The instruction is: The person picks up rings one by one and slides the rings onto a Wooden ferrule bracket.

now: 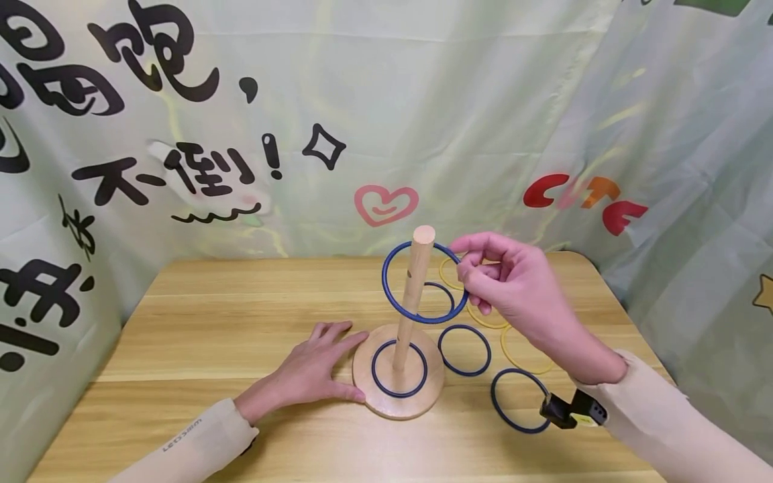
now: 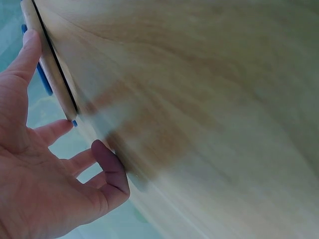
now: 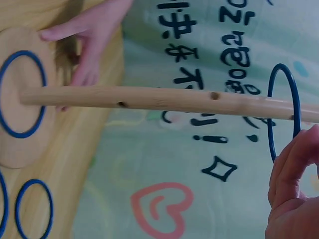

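Right hand [image 1: 513, 280]: pinch on blue ring [image 1: 431, 320]

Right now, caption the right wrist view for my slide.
Right hand holds a blue ring around the wooden peg; left hand at base.

Your right hand [image 1: 516, 285] pinches the dark blue ring [image 1: 384, 276], a thin, round hoop, by its right side between thumb and fingers. This ring encircles the peg [image 1: 415, 278] near its top, well above the base. The peg, pale wood with small dark spots along its side, stands upright from the round, flat wooden base [image 1: 392, 408]. Your left hand [image 1: 308, 370] touches the base's left rim, its fingers spread. The lower blue ring [image 1: 398, 395] lies flat on the base, around the peg's foot.
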`<state>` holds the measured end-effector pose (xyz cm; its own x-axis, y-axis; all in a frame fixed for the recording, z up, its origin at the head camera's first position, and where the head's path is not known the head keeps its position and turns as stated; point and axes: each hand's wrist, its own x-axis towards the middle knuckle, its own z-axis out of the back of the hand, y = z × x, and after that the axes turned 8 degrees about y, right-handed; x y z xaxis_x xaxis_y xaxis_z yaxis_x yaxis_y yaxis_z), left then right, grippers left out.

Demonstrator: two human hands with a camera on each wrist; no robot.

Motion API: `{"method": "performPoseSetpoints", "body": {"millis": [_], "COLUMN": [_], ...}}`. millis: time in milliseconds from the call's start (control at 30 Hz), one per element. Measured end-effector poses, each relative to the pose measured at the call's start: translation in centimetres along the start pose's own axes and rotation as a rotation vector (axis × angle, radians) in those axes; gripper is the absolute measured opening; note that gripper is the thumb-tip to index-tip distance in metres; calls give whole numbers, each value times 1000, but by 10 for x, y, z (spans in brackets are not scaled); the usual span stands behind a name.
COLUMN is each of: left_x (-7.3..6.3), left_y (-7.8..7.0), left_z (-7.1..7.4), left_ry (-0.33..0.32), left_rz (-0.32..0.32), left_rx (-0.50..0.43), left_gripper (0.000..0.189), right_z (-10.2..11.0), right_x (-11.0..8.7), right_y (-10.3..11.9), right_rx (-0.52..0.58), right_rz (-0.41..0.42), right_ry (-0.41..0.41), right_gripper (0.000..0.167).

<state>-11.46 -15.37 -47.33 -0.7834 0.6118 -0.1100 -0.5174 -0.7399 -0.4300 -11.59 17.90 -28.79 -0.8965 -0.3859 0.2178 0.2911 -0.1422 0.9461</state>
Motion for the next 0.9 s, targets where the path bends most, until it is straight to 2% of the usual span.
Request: {"method": "performPoseSetpoints", "body": {"millis": [133,300,500,700,900], "left_x": [0,0,0,1,0], "left_y": [0,0,2,3,4], "left_z": [0,0,-2,-3,-3], "left_ry": [-2,-2,-9,-17,-24], "left_rz": [-2,-1,-2,-4,-9], "left_rx": [2,-3,0,8,16], "left_gripper": [106,107,107,107,107], "right_z": [-6,-17,-35,-48,-55], "right_x": [2,0,-6,-12,-18], "right_y": [-18,-45,-81,-111,-131], "right_rx": [-32,-83,-174,-152,-170], "right_rz": [-15,-78,-134,-169,-157], "right_ry": [46,104,118,151,182], "right_gripper": [28,31,32,32,34]}}
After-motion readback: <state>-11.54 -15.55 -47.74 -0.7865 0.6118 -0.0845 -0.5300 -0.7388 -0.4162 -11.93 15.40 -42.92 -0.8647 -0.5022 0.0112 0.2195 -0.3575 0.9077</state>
